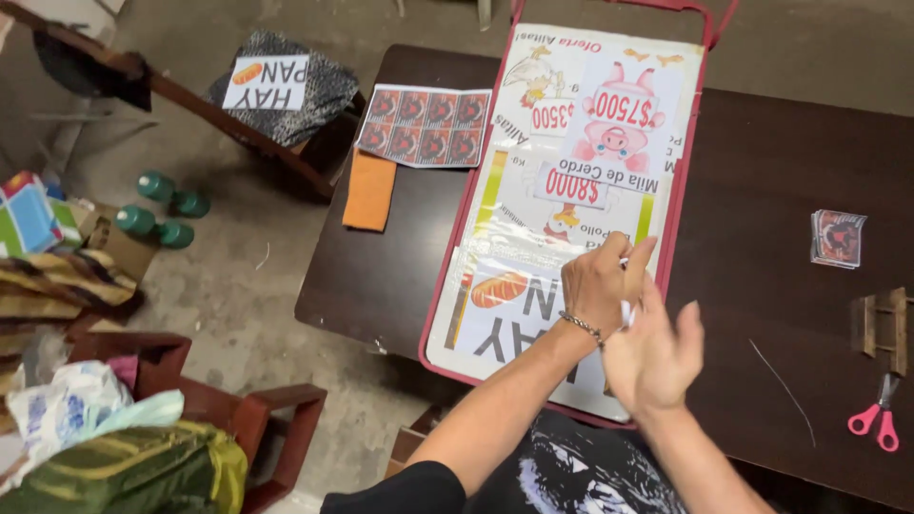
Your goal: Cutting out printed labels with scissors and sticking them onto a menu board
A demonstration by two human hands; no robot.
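worked over the red-framed sign board (666, 205) on the dark wooden table (771, 190), most paper price posters (581, 143) already laid; left hand (598, 286) closed, pinching something small and white at the board's lower right edge, right hand (655, 354) open just below it.

Soft, even indoor light with no clear source and only faint shadows. The dark table (762, 190) takes a dull sheen across the upper right of the frame. Pale glare streaks the glossy sign (533, 228) at centre. The right hand (652, 357), lower centre, is smeared by motion blur. Overall detail is soft, with slight bending toward the edges.
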